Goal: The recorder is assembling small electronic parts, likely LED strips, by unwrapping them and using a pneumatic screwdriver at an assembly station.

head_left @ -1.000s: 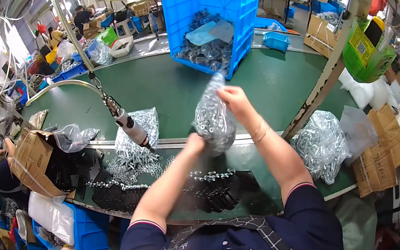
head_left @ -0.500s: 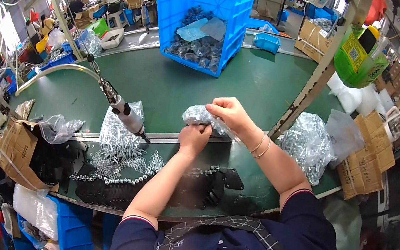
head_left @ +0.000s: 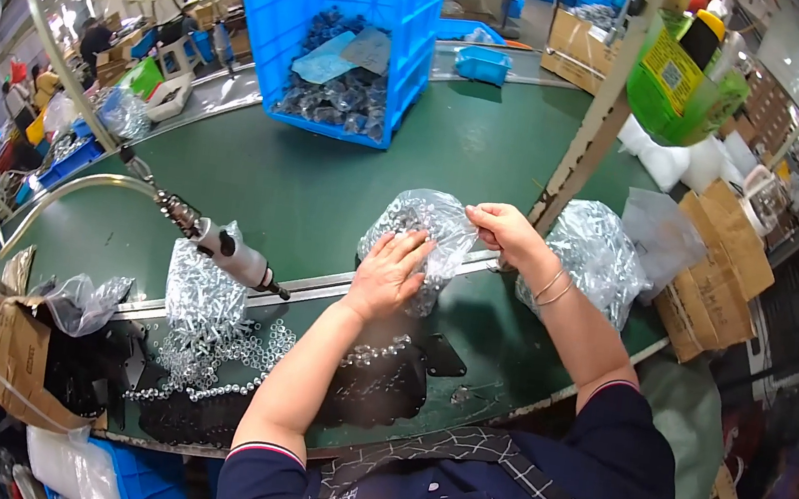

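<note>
A clear plastic bag [head_left: 422, 210] filled with small metal parts rests on the metal rail and the green tabletop in front of me. Flat against the near side of the bag, fingers stretched out, lies my left hand [head_left: 386, 278]. My right hand [head_left: 506, 231] pinches the bag's upper right edge and pulls the film outward. To the left of my left forearm are a heap of silvery bolts [head_left: 204, 290] and a scatter of metal nuts [head_left: 261, 344]. Black metal plates [head_left: 376, 388] lie below my hands, with a row of nuts along their far edge.
A hanging power screwdriver [head_left: 235, 256] slants over the bolts. Beyond stands a blue crate [head_left: 421, 50] of dark parts. A worn post [head_left: 593, 124] rises on the right, beside another bag of metal parts [head_left: 591, 255]. Cardboard boxes [head_left: 14, 355] flank the table.
The bag has been spread wider. My left hand has opened from a grip and flattened onto it; my right hand has moved right with its edge. The whole view has shifted.
</note>
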